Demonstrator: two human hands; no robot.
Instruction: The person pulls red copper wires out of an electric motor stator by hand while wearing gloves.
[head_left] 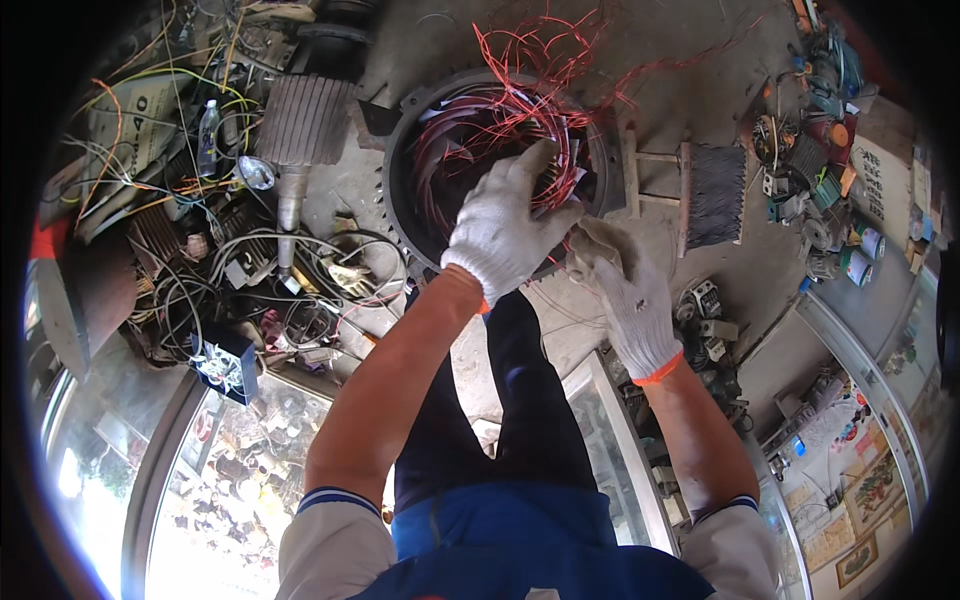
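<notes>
Fingers (536, 160) bend over the big metal ring (400, 180).
The left hand (508, 215) is above the ring's middle; the right hand (630, 300) is by its near right edge. I can't tell if either one grips. Red wires (530, 92) lie inside the ring, by the left fingertips, their long way running over its far edge. The left hand is nearer them.

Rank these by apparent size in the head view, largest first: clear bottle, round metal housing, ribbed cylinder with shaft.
1. Round metal housing
2. Ribbed cylinder with shaft
3. Clear bottle
</notes>
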